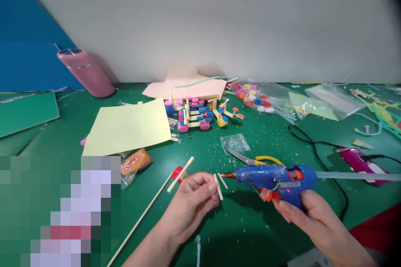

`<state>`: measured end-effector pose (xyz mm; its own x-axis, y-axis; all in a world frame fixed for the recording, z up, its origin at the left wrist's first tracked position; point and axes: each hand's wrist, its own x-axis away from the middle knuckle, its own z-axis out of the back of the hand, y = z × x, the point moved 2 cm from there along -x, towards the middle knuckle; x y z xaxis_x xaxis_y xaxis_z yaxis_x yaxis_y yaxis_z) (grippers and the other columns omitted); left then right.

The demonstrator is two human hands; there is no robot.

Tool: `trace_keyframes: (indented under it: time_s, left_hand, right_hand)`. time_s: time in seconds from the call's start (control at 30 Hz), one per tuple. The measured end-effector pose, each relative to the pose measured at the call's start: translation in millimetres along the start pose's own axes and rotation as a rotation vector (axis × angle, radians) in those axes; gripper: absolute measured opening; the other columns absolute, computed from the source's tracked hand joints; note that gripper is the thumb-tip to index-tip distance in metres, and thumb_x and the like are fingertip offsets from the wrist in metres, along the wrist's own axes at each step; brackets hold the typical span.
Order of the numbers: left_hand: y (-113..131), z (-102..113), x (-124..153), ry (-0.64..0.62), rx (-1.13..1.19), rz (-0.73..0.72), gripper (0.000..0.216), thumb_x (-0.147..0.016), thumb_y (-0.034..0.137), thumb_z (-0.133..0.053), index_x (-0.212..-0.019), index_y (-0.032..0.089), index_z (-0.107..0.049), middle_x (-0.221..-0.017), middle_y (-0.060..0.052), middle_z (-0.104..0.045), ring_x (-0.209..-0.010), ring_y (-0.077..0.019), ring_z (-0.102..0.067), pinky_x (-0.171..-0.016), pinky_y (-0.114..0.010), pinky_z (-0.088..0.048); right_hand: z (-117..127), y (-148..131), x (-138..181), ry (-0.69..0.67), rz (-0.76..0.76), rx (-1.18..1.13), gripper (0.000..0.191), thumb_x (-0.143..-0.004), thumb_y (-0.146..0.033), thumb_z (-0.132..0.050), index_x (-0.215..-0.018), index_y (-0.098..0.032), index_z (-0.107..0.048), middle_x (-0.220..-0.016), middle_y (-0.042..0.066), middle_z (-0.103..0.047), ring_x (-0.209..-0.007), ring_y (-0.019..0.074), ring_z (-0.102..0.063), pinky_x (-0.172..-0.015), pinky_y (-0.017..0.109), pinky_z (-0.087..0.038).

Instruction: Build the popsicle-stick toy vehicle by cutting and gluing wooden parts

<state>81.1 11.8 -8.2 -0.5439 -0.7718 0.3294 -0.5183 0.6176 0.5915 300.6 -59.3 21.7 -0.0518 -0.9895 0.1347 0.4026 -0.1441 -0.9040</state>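
My left hand pinches a short pale wooden stick between thumb and fingertips. My right hand is wrapped round the handle of a blue hot glue gun, fingers near its orange trigger. A clear glue stick runs out of the gun's back. The brown nozzle points left, close to the top of the held stick; whether they touch I cannot tell. Another short stick shows just behind. Left of my left hand are a red piece, a crossing pale stick and a long thin rod.
Pliers with yellow handles lie behind the glue gun. Small toy assemblies with coloured wheels, bagged bottle caps and yellow paper are farther back. A pink tumbler leans at left. A black cable curves at right.
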Motion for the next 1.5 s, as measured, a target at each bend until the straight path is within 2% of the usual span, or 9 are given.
trace_keyframes:
  time_s: [0.17, 0.37, 0.53, 0.7, 0.8, 1.03, 1.23, 1.5]
  left_hand:
    - [-2.3, 1.6, -0.4, -0.013, 0.01, 0.023, 0.015, -0.069, 0.021, -0.071, -0.062, 0.011, -0.062, -0.05, 0.001, -0.056, -0.043, -0.0036, -0.039, -0.048, -0.021, -0.025]
    - [-2.9, 2.2, 0.3, -0.027, 0.024, 0.029, 0.013, -0.069, 0.02, -0.07, -0.062, 0.012, -0.063, -0.051, 0.001, -0.056, -0.043, -0.0039, -0.04, -0.048, -0.02, -0.025]
    - [-2.9, 1.4, 1.1, -0.031, 0.027, 0.034, 0.012, -0.07, 0.019, -0.07, -0.062, 0.012, -0.064, -0.052, 0.0, -0.057, -0.044, -0.004, -0.041, -0.047, -0.019, -0.026]
    - [-3.8, 1.1, 0.8, -0.044, 0.03, 0.036, 0.012, -0.07, 0.019, -0.069, -0.062, 0.011, -0.064, -0.051, 0.0, -0.056, -0.044, -0.0042, -0.041, -0.047, -0.019, -0.026]
    - [-4.6, 0.7, 0.6, -0.046, 0.034, 0.037, 0.011, -0.07, 0.018, -0.069, -0.063, 0.011, -0.064, -0.052, 0.0, -0.057, -0.044, -0.0044, -0.042, -0.046, -0.019, -0.025]
    - [-4.5, 0.7, 0.4, -0.048, 0.028, 0.038, 0.011, -0.069, 0.018, -0.07, -0.063, 0.011, -0.064, -0.052, -0.001, -0.057, -0.044, -0.0042, -0.042, -0.046, -0.018, -0.025]
    - [-4.6, 1.7, 0.1, -0.05, 0.02, 0.034, 0.011, -0.07, 0.018, -0.069, -0.064, 0.011, -0.064, -0.052, 0.0, -0.057, -0.044, -0.0039, -0.041, -0.046, -0.018, -0.026]
    - [-5.9, 2.2, 0.8, -0.049, 0.018, 0.044, 0.013, -0.069, 0.02, -0.07, -0.063, 0.011, -0.063, -0.052, 0.0, -0.056, -0.045, -0.0043, -0.041, -0.046, -0.018, -0.025]
  right_hand:
    - [-1.5, -5.0, 0.2, -0.012, 0.045, 0.085, 0.016, -0.081, -0.035, -0.055, -0.089, -0.025, -0.065, -0.07, 0.003, -0.063, -0.054, 0.0155, -0.053, -0.046, 0.024, -0.046]
    - [-6.5, -8.1, 3.5, 0.104, -0.004, 0.034, 0.019, -0.078, -0.039, -0.058, -0.067, -0.024, -0.063, -0.058, 0.001, -0.057, -0.051, 0.0148, -0.05, -0.046, 0.024, -0.043]
    - [-8.9, -11.1, 4.5, 0.102, -0.04, 0.038, 0.018, -0.078, -0.041, -0.057, -0.079, -0.025, -0.065, -0.065, 0.001, -0.059, -0.055, 0.015, -0.049, -0.048, 0.024, -0.042]
    - [-6.6, -7.8, 5.2, 0.124, -0.041, 0.072, 0.025, -0.077, -0.041, -0.058, -0.06, -0.023, -0.056, -0.056, -0.001, -0.052, -0.051, 0.013, -0.046, -0.046, 0.022, -0.041]
    - [-5.5, -6.9, 5.5, 0.126, -0.04, 0.095, 0.027, -0.078, -0.04, -0.058, -0.058, -0.022, -0.052, -0.057, -0.002, -0.051, -0.052, 0.0125, -0.046, -0.046, 0.021, -0.041]
    - [-3.7, -7.9, 5.1, 0.107, -0.029, 0.14, 0.027, -0.078, -0.042, -0.057, -0.06, -0.022, -0.055, -0.057, -0.001, -0.052, -0.052, 0.0127, -0.048, -0.046, 0.021, -0.042]
    - [-3.8, -6.9, 5.5, 0.066, -0.036, 0.139, 0.022, -0.079, -0.044, -0.054, -0.081, -0.025, -0.065, -0.066, 0.0, -0.059, -0.055, 0.0134, -0.052, -0.05, 0.022, -0.045]
    - [-4.1, -4.0, 6.3, 0.072, -0.073, 0.113, 0.023, -0.079, -0.044, -0.055, -0.076, -0.023, -0.064, -0.066, 0.001, -0.058, -0.056, 0.0132, -0.051, -0.047, 0.02, -0.044]
